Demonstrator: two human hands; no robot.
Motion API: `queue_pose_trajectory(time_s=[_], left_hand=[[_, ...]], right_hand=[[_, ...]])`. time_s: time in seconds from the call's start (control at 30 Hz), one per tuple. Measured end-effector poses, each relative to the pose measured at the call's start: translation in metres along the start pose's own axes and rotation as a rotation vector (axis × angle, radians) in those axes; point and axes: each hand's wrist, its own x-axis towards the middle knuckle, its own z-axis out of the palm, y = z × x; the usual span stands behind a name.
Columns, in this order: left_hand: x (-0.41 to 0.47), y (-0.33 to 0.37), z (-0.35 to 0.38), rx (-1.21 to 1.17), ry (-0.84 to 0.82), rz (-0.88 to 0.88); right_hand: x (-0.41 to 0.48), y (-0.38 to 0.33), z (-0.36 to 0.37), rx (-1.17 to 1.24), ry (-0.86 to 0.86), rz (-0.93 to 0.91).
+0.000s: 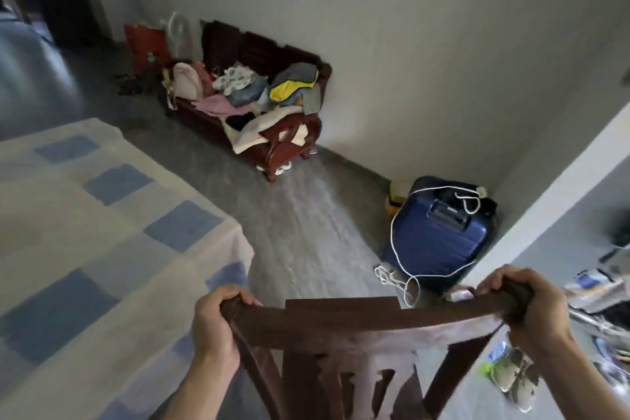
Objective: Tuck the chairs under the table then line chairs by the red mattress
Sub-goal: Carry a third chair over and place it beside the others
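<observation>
Wooden chair [358,317]: top-rail ends gripped by left hand [214,320] and right hand [531,310]; seat and legs cut off below. Cloth-covered worktop [102,215] left of left hand.

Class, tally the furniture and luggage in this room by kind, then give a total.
Chair: 1
Table: 1
Bench: 1, piled with clothes
Suitcase: 1, blue
Total: 4
</observation>
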Motion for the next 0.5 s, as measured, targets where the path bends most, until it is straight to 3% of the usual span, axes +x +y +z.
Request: queue_pose_trajectory(time_s=[0.13,0.23,0.5], left_hand=[[0.066,-0.018,0.074,-0.002,-0.069,-0.03],[0.123,-0.026,0.126,-0.003,-0.029,-0.012],[0.264,-0.024,0.204,-0.039,0.076,0.033]], right_hand=[[0.078,-0.014,-0.011,0.025,0.068,-0.055],[0.154,-0.017,-0.01,0.005,0.057,-0.049],[0.363,-0.009,0.063,0.006,-0.14,0.02]])
